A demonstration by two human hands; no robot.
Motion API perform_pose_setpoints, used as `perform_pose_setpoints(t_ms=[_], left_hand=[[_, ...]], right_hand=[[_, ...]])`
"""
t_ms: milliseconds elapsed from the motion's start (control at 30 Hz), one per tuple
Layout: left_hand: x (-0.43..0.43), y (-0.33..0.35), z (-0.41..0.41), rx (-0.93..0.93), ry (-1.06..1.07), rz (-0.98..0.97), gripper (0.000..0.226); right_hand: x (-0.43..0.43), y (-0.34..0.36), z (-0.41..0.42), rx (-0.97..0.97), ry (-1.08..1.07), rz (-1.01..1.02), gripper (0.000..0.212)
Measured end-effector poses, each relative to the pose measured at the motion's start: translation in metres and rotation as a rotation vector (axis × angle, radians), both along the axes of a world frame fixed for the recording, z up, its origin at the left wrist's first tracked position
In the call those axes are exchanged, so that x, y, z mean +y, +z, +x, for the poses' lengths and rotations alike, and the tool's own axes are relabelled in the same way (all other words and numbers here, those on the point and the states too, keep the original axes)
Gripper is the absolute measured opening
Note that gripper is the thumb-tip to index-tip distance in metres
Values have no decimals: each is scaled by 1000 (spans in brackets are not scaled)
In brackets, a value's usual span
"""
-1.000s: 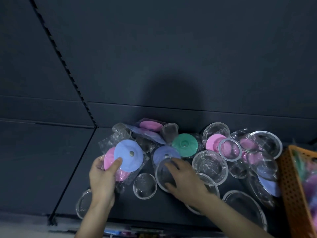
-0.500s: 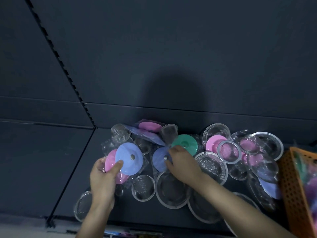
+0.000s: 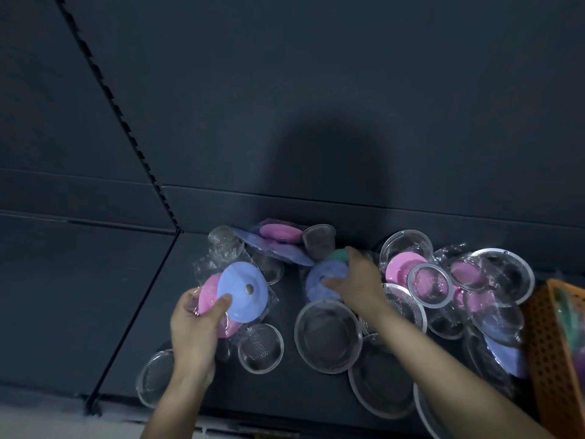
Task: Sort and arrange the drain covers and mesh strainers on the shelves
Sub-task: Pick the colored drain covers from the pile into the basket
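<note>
Two drain covers in hand, lower centre of the frame.
The left grip [image 3: 193,324] clasps a bagged blue drain cover [image 3: 242,291], its knobbed face tilted toward the camera, with a pink drain cover [image 3: 209,293] behind. The right grip [image 3: 357,280] pinches a periwinkle drain cover [image 3: 323,280] on the shelf [image 3: 142,312], with a green drain cover [image 3: 340,254] above and a mesh strainer [image 3: 327,335] just below.

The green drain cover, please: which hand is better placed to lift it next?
Probably the right hand: it is at the green drain cover; the left hand grips a bagged blue cover.
</note>
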State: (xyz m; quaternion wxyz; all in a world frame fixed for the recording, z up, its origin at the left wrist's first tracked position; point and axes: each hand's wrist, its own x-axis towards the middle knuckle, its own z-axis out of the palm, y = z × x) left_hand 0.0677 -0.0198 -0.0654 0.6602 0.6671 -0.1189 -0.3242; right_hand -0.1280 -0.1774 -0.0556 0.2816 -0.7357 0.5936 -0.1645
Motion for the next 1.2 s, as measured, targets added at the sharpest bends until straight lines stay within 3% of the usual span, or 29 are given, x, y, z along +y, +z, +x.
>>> perform_pose_setpoints(t_ms=[167, 267, 400, 500, 667, 733, 933, 1067, 1200], left_hand=[[-3, 2, -2, -10, -8, -4, 21], [-5, 2, -1, -15, -7, 6, 21], [-5, 4, 2, -25, -15, 26, 22], [-4, 5, 5, -93, -24, 57, 30], [-5, 9, 6, -110, -125, 64, 10], [-6, 12, 4, -107, -151, 55, 6], [-14, 15, 4, -33, 40, 56, 17], [-19, 10, 10, -35, 131, 50, 25], [-33, 15, 2, -137, 164, 64, 10]], right_hand=[[-22, -6, -18, 317, 64, 17, 86], [-28, -7, -17, 399, 105, 97, 104], [-36, -3, -14, 408, 101, 203, 108], [-38, 3, -14, 397, 60, 166, 95], [-40, 16, -18, 15, -23, 208, 36], [-37, 19, -19, -41, -36, 152, 25], [-33, 33, -32, -82, -174, -77, 14], [-21, 52, -37, -287, -265, -275, 16], [-6, 60, -26, -422, -198, -365, 22]])
